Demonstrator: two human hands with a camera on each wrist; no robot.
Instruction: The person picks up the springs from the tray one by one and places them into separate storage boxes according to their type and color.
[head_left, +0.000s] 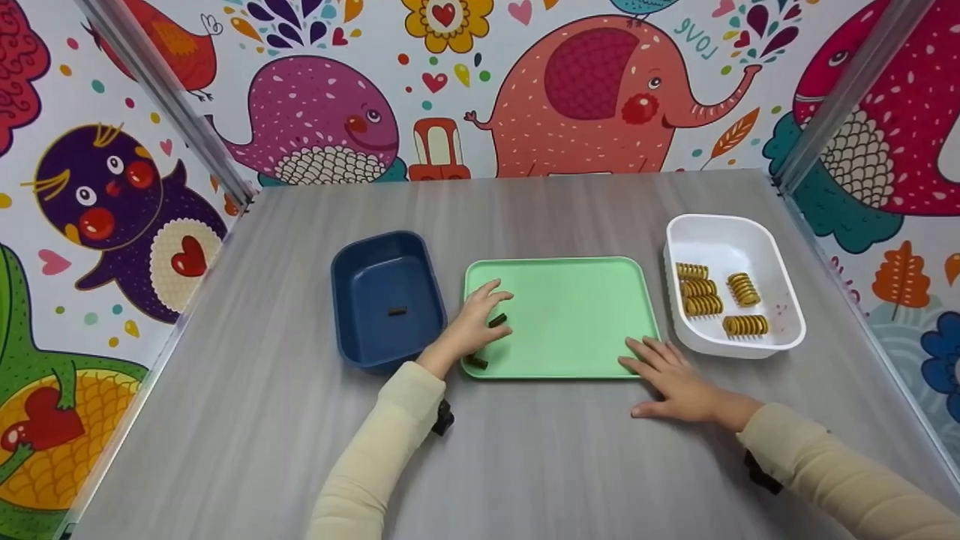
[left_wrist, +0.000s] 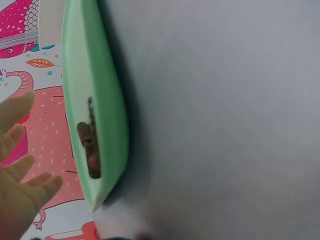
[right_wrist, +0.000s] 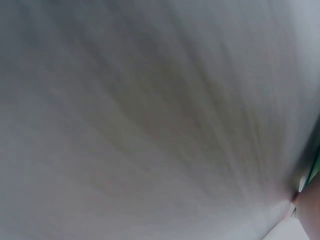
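Observation:
My left hand (head_left: pixel 474 322) hovers over the left end of the light green tray (head_left: pixel 570 315), thumb and fingers spread. By its thumb lies a short dark brown piece (head_left: pixel 497 320), and another dark piece (head_left: pixel 477 362) is near the tray's lower left corner. Close up in the left wrist view, the brown pieces (left_wrist: pixel 89 147) look ribbed, like small springs; the left hand (left_wrist: pixel 22 185) holds nothing there. At the tray's lower right corner my right hand (head_left: pixel 675 382) rests with straight, spread fingers. Only a sliver of the right hand (right_wrist: pixel 310 205) enters the right wrist view.
Left of the tray stands a dark blue bin (head_left: pixel 349 330) with one small dark piece (head_left: pixel 397 311) inside. To the right is a white bin (head_left: pixel 784 300) holding several gold-yellow springs (head_left: pixel 745 325). Printed cartoon panels border the grey table (head_left: pixel 555 465) at the back and sides.

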